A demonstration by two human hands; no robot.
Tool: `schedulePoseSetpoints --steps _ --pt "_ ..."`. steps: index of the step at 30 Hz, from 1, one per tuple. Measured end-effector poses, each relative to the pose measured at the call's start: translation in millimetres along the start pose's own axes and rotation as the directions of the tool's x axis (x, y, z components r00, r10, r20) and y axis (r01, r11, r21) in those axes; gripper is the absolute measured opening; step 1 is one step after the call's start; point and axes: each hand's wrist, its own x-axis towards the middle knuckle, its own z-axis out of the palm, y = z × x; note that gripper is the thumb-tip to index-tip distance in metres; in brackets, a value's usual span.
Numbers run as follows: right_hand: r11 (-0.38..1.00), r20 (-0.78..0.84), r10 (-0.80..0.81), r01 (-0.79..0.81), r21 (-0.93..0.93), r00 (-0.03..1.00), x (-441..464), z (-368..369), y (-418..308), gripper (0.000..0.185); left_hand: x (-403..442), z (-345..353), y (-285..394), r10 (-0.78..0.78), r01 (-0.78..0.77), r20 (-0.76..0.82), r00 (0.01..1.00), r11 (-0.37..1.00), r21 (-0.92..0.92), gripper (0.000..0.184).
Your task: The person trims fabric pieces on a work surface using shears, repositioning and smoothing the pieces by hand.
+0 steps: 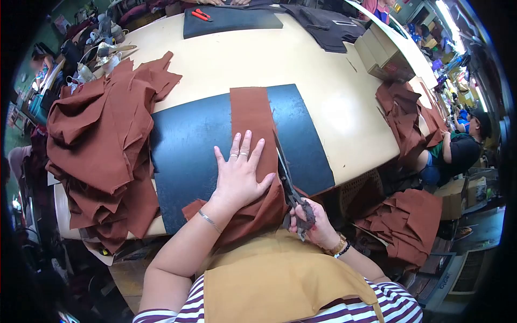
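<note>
A strip of rust-brown fabric (pixel 249 110) runs lengthwise over a dark cutting mat (pixel 188 145), its near end bunched against my apron. My left hand (pixel 239 171) lies flat on the fabric with its fingers spread. In my right hand (pixel 315 223) are large scissors (pixel 285 171), their handles wrapped in dark cloth. The blades point away from me along the right edge of the strip. How far the blades are parted is hard to make out.
Piled brown fabric (pixel 102 134) covers the table's left side. More brown pieces (pixel 401 110) lie at the right, near a cardboard box (pixel 382 54) and a seated person (pixel 458 148). Across the table (pixel 210 64), red-handled cutters (pixel 201 14) rest on another dark mat (pixel 237 24). Brown fabric (pixel 406 223) is also heaped at lower right.
</note>
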Motion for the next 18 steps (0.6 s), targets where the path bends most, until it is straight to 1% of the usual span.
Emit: schedulePoseSetpoints --steps 3,6,9,15,17,18 --pt "1.0 -0.029 -0.005 0.006 0.027 1.0 0 1 4 0.014 -2 0 1 -0.006 0.006 0.004 1.0 1.0 0.006 0.077" --pt "0.999 -0.01 -0.026 0.026 -0.044 1.0 -4 2 3 0.013 -1 -2 2 -0.013 0.013 0.021 1.0 1.0 0.019 0.077" --pt "0.997 -0.023 0.026 -0.028 -0.078 0.999 -4 0 1 0.014 -2 0 3 -0.006 0.006 0.018 1.0 1.0 0.019 0.077" --pt "1.0 -0.068 0.003 -0.004 -0.006 0.998 0 5 -2 0.014 -14 -5 11 -0.003 0.001 0.067 0.998 1.0 0.02 0.079" --pt "1.0 -0.072 0.008 -0.009 -0.013 0.997 0 7 -1 0.015 -14 -4 11 -0.013 0.011 0.079 0.997 1.0 0.022 0.078" --pt "1.0 -0.072 0.006 -0.007 -0.02 0.997 0 8 0 0.015 -14 -4 11 -0.006 0.004 0.061 0.998 0.999 0.033 0.075"
